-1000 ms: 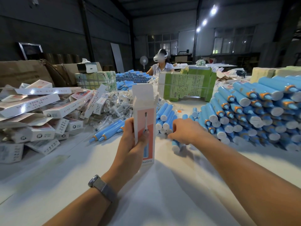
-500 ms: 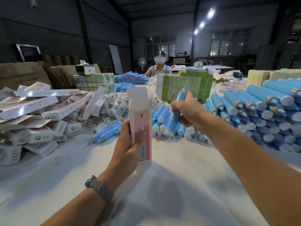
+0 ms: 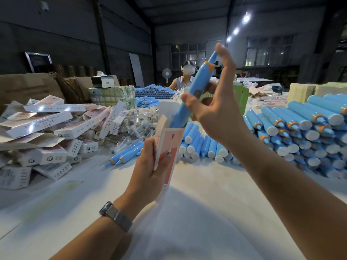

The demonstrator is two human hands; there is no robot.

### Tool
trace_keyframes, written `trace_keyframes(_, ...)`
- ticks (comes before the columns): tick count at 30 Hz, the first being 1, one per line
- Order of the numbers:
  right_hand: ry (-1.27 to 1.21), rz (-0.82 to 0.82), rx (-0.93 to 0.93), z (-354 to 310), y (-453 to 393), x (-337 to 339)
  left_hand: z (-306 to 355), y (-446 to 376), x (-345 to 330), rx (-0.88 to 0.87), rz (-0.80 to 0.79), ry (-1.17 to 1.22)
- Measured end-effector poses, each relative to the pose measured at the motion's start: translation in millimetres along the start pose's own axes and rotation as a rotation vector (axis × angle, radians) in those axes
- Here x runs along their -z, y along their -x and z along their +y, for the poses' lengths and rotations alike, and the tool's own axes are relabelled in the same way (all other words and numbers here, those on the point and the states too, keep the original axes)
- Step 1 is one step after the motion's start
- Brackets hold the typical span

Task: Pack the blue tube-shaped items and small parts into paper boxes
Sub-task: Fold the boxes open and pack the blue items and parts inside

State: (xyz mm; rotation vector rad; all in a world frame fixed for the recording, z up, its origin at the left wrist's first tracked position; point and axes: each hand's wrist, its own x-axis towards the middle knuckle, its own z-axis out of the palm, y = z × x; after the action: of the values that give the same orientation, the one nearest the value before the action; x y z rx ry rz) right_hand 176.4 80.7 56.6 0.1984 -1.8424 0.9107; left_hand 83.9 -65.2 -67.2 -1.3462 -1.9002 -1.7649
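1. Blue plastic makes up the tube-shaped item (image 3: pixel 189 96) at the centre of the frame: a long smooth body with an orange collar near its top and a narrower blue tip above that.
2. It stands tilted, tip toward the upper right, with its lower end inside the open top of the paper box (image 3: pixel 167 147).
3. Right hand (image 3: pixel 216 102), centre right, holds the tube between thumb and fingers, the fingers stretched up along its upper part.
4. Left hand (image 3: pixel 150 166), lower centre, grips the box upright; the box is white with a salmon-pink front panel and its top flaps stand open.
5. More blue tubes (image 3: pixel 300 132) with white end caps are stacked at the right on the white table (image 3: pixel 187 212).
6. Flat and folded white boxes (image 3: pixel 47 132) lie heaped at the left.
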Motion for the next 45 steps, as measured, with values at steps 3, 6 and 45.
trace_keyframes(3,0.096,-0.146,0.039,8,5,-3,0,0,0,-0.011,-0.014,-0.034)
trace_keyframes(6,0.187,-0.144,0.076,12,9,-9,-1,0,0,-0.01,0.025,-0.041)
trace_keyframes(45,1.043,-0.801,-0.476,183,-47,-196,-49,-19,31,0.116,0.529,-0.301)
